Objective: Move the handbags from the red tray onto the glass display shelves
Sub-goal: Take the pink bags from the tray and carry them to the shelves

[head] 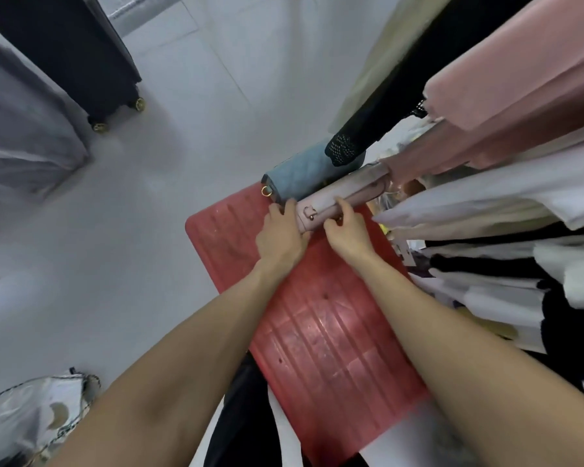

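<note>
I can read no brand or writing on either bag. My left hand (pixel 279 235) and right hand (pixel 348 230) reach out together with forearms extended, each grip closed on the near end of the pink handbag (pixel 341 200). It lies at the red tray's (pixel 324 335) twelve o'clock end, touching the blue quilted handbag (pixel 299 175) at its eleven o'clock. Hanging garments (pixel 506 106) crowd my two o'clock.

Both hands close on a pale pink handbag (pixel 338 200) at the far end of a red tray (pixel 317 332): left hand (pixel 279 235) at its end, right hand (pixel 348 230) on its top edge. A blue quilted handbag (pixel 300 173) lies just beside it, under hanging garments (pixel 506 106).
</note>
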A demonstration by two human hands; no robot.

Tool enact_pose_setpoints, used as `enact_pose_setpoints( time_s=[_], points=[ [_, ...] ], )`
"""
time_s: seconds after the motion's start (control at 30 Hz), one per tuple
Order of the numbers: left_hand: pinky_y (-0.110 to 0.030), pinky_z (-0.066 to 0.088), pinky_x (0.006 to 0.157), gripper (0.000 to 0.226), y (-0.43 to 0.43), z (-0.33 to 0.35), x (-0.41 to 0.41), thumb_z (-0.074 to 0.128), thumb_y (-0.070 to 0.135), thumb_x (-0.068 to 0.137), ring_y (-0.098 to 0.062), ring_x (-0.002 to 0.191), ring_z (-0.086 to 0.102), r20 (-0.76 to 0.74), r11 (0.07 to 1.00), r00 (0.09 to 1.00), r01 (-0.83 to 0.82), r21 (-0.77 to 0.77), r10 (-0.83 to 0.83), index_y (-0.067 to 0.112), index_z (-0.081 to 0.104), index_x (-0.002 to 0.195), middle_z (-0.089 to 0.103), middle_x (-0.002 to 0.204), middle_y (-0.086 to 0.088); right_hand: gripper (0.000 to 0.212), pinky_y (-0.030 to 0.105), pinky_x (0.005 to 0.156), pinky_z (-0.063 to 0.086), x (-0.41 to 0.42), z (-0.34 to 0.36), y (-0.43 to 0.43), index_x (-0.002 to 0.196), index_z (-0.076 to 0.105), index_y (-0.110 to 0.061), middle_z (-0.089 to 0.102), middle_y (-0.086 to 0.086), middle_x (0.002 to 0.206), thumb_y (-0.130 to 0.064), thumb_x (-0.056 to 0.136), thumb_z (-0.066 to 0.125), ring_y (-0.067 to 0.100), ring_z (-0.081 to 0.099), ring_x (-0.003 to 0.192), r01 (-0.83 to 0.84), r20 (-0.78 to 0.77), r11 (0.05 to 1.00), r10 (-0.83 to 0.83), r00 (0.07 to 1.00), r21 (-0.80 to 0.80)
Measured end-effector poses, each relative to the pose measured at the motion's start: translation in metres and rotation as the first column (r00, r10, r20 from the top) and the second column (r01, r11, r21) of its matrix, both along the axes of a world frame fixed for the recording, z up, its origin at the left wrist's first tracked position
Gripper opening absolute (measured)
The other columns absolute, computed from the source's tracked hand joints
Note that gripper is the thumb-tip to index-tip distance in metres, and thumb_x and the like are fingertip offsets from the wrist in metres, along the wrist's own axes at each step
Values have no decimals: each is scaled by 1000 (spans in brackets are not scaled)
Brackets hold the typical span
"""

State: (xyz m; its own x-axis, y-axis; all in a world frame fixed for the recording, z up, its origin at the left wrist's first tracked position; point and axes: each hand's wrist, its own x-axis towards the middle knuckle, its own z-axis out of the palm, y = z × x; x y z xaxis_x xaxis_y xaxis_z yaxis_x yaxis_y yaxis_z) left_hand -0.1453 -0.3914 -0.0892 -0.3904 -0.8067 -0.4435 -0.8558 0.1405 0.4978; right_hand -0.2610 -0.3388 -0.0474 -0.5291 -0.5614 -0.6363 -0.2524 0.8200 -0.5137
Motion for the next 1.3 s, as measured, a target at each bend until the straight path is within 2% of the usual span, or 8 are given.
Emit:
enact_pose_setpoints(
  time_s=[0.13,0.33,0.67,0.77,0.9,1.07,1.2,1.3],
  points=[
    [-48,49,78,60,0,1,10,64,39,91,-33,117,52,-5,1000,1000,-3,8,3,25,39,143,44,127,-10,60,40,117,35,7,1,4,159,32,-28,35,14,156,-23,101,47,31,41,142,-36,-11,999,36,999,12],
    [-53,53,84,60,1,-2,59,66,46,89,-34,118,54,-8,999,1000,-8,37,9,32,39,141,43,135,-6,49,43,113,41,30,2,14,147,47,-29,46,15,141,-22,99,48,32,49,131,-105,17,994,105,994,6],
    [-41,45,99,68,-5,1,146,63,22,92,-34,124,53,-3,984,999,-43,175,44,30,32,152,31,153,-3,41,43,114,39,78,2,25,137,61,-29,59,11,135,-20,99,50,32,52,128,-248,77,967,251,965,-50],
    [-42,43,108,66,-4,1,159,59,16,92,-27,130,51,-165,939,951,-213,268,263,31,34,151,35,152,-3,30,37,109,41,71,4,25,123,68,-24,60,10,128,-21,99,50,32,53,125,-156,16,987,157,988,-48],
    [-39,40,113,63,7,5,150,58,31,100,-18,135,45,-298,772,732,-472,426,612,19,30,154,38,152,0,21,37,105,38,52,0,25,113,60,-14,57,15,127,-30,99,57,35,50,125,98,-71,994,-101,992,-47],
    [-27,43,100,59,14,-3,142,59,47,97,-15,123,52,-316,748,690,-512,422,651,19,38,144,49,137,3,39,37,104,44,37,-14,19,123,49,-16,51,7,133,-43,97,63,22,53,117,247,78,967,-243,967,-58],
    [-36,46,105,66,8,-8,148,63,55,91,-16,123,54,-280,732,688,-546,408,670,23,36,142,47,131,10,29,51,109,47,41,-26,10,118,47,-23,55,-4,112,-46,101,56,18,54,111,336,246,942,-322,914,-16],
    [-28,43,98,64,5,-10,147,65,54,90,-14,123,52,-266,687,648,-571,450,714,21,38,138,48,130,9,29,50,111,44,43,-30,7,117,46,-25,53,-15,102,-48,101,55,15,52,109,392,291,920,-372,881,-13]
  ],
)
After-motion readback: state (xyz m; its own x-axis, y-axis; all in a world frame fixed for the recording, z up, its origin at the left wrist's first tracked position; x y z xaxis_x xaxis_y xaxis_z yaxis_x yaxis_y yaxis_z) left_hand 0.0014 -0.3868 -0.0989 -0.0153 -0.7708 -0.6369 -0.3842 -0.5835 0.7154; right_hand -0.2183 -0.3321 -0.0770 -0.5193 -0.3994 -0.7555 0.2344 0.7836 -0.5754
